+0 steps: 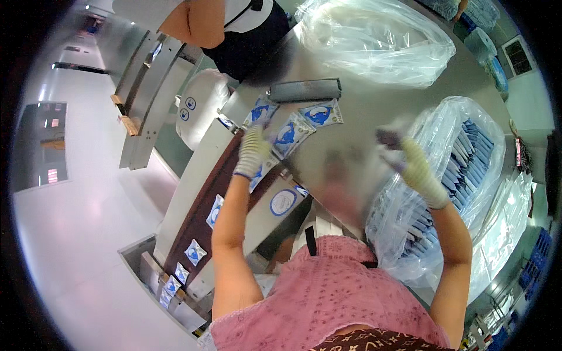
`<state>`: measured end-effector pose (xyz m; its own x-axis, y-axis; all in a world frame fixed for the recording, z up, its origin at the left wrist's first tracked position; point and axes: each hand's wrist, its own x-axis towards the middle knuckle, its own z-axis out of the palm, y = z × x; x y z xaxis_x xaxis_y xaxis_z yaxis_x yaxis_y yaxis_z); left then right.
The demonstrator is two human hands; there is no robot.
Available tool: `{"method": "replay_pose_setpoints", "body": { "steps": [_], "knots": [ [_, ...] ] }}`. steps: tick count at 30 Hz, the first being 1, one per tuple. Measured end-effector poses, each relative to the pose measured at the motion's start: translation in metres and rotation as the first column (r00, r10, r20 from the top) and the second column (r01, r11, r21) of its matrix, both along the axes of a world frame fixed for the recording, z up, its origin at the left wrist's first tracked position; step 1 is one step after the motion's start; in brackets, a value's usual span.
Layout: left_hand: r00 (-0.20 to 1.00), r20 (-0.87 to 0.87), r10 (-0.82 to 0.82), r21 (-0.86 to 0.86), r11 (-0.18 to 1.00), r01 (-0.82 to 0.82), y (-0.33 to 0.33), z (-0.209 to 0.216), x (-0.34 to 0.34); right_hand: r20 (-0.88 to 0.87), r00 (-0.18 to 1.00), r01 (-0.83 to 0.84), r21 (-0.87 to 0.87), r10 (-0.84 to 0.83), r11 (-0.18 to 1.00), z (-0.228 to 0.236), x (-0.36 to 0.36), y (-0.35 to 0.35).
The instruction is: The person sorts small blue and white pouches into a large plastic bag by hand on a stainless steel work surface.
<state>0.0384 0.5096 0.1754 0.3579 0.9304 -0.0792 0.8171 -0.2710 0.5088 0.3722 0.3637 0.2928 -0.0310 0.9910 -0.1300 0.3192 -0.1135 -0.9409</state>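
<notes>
My left hand [254, 149], in a pale striped knit glove, reaches over the end of the conveyor belt [221, 176]. Its blurred fingers lie against a small blue-and-white pillow packet [261, 108], and whether they grip it I cannot tell. Two similar packets lie on the metal table just right of this hand: one nearer packet [293, 136] and one farther packet [321, 114]. My right hand [410, 167], gloved the same way and smeared by motion, hovers beside a clear plastic bag [459, 108] packed with rows of packets. Its fingers look spread, with nothing visible in them.
Several packets, such as one [195, 252], ride spaced along the belt. A grey roller [304, 90] stands at the table's far left. Another clear bag [374, 41] lies at the back. Across the table is a person [249, 41] in dark clothing. White plastic sheeting [503, 216] lies at right.
</notes>
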Motion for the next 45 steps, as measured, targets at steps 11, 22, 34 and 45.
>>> {"method": "replay_pose_setpoints", "body": {
  "steps": [11,22,34,45],
  "knots": [
    [0.996,-0.057,-0.068,-0.388,0.921,0.041,0.045,-0.095,0.006,-0.095,0.947,0.190,-0.606,-0.308,0.772,-0.251,-0.182,0.084],
    [0.952,0.206,-0.227,-0.239,0.932,0.273,0.049,-0.087,0.149,-0.803,0.345,0.407,-0.338,-0.486,0.848,-0.206,-0.092,0.055],
    [0.950,-0.214,-0.227,-0.046,0.974,0.222,0.005,-0.048,0.100,0.390,0.849,0.492,-0.340,-0.356,0.801,-0.133,-0.065,0.027],
    [0.376,0.724,0.579,-0.634,0.344,0.692,-0.058,0.006,0.139,-0.652,0.693,0.138,-0.300,-0.308,0.944,-0.049,-0.064,-0.022]
  ]
}}
